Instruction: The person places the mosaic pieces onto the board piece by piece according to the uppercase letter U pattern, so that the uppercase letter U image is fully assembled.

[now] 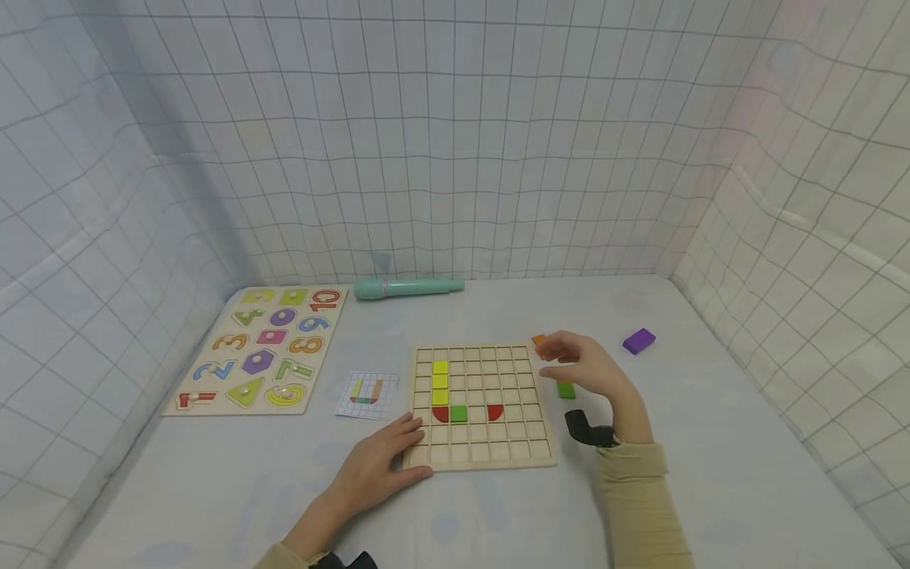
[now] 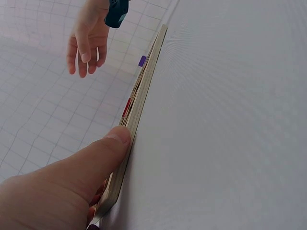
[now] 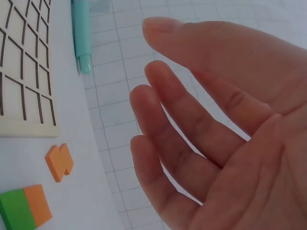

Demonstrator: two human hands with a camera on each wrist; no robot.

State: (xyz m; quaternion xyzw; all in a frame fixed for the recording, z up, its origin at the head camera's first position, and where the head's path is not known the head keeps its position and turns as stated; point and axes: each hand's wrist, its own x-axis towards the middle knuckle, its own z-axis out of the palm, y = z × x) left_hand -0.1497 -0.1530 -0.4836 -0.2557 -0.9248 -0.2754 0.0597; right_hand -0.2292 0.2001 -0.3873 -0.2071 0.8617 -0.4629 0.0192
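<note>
A wooden grid board (image 1: 478,454) lies on the table. Its cells hold a column of yellow tiles (image 1: 440,382), a green tile (image 1: 458,414) and two red quarter-round pieces, one at left (image 1: 441,415) and one at right (image 1: 494,412). My left hand (image 1: 377,465) rests at the near left corner, thumb along the front edge, fingers over the left side. Above the board's right side hovers my right hand (image 1: 579,365), fingers loosely bent around nothing. Near it lie a notched orange piece (image 3: 60,162) and a green block (image 3: 18,208) against an orange block (image 3: 38,206).
A printed card (image 1: 366,395) with a coloured pattern lies left of the board. Farther left is a number-and-shape puzzle board (image 1: 245,338). A teal tube-like object (image 1: 408,288) lies at the back, and a purple block (image 1: 639,341) at right. Gridded fabric walls enclose the table.
</note>
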